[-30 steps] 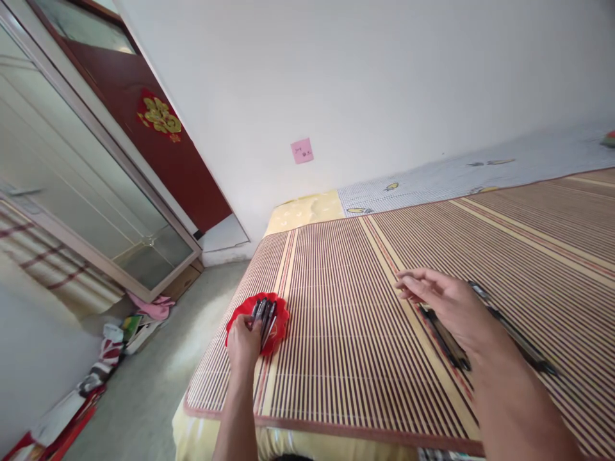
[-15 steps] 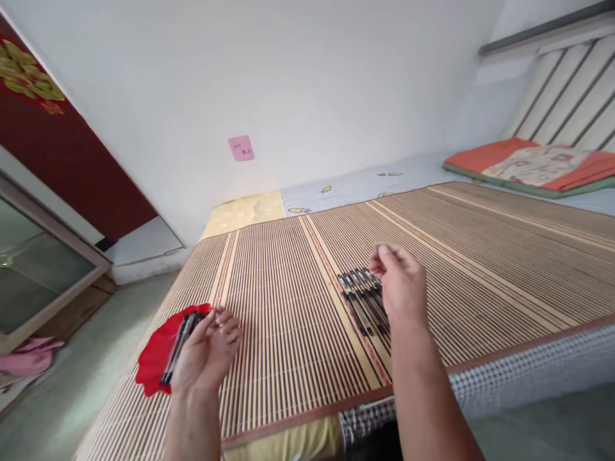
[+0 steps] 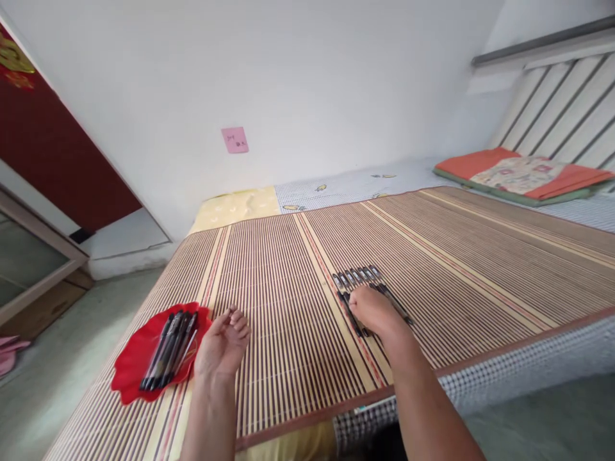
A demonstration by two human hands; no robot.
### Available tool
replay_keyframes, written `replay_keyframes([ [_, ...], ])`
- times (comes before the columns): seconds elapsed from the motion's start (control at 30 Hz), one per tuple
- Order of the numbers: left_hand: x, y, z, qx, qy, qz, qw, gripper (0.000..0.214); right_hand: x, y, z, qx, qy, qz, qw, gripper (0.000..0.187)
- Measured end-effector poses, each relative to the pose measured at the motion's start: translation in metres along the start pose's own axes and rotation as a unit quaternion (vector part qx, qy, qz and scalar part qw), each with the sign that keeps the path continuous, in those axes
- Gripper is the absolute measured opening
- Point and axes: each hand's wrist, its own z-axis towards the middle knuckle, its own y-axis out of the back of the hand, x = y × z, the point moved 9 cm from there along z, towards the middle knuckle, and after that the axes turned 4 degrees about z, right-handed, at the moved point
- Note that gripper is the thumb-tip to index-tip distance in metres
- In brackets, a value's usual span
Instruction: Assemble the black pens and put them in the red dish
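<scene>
My left hand (image 3: 223,342) is palm up over the mat beside a red scalloped plate (image 3: 127,358). Its fingers are curled and the thumb meets the forefinger; nothing shows in the palm. On the plate lies a bunch of black pens (image 3: 168,349), with a thin pale stick or refill near their right side. My right hand (image 3: 375,310) is closed over a row of black pens (image 3: 356,275) laid side by side on the mat. It covers their middle, and its fingertips are hidden, so what they grip cannot be made out.
A striped bamboo mat (image 3: 269,288) covers the bed. Folded orange and green bedding (image 3: 523,173) lies by the white slatted headboard (image 3: 567,102) at the right. A pink note (image 3: 235,140) is stuck on the wall. The mat's front edge (image 3: 307,419) runs close below my hands.
My right hand has come down and left from above the right end of the pen row onto its middle. My left hand has shifted away from the plate, uncovering its pens.
</scene>
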Motion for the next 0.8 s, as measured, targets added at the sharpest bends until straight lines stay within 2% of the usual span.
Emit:
replay_keyframes([
  [0.13, -0.009, 0.002, 0.000, -0.006, -0.021, 0.003, 1.000, 0.021, 0.010, -0.009, 0.001, 0.022, 0.010, -0.006, 1.000, 0.020],
  [0.3, -0.003, 0.000, 0.003, 0.000, -0.018, 0.015, 1.000, 0.022, 0.013, -0.001, -0.001, 0.001, 0.030, -0.007, 1.000, 0.025],
  [0.47, 0.006, -0.004, 0.003, 0.010, -0.012, 0.027, 1.000, 0.023, 0.006, -0.008, 0.004, 0.004, -0.014, -0.030, 0.999, 0.015],
  [0.6, 0.014, -0.009, 0.002, 0.019, 0.002, 0.037, 0.999, 0.019, 0.016, -0.017, 0.003, 0.021, 0.000, -0.029, 0.999, 0.011],
  [0.8, 0.016, -0.010, 0.003, 0.023, -0.005, 0.058, 0.998, 0.008, 0.033, -0.017, -0.002, 0.013, 0.035, 0.005, 0.999, 0.023],
])
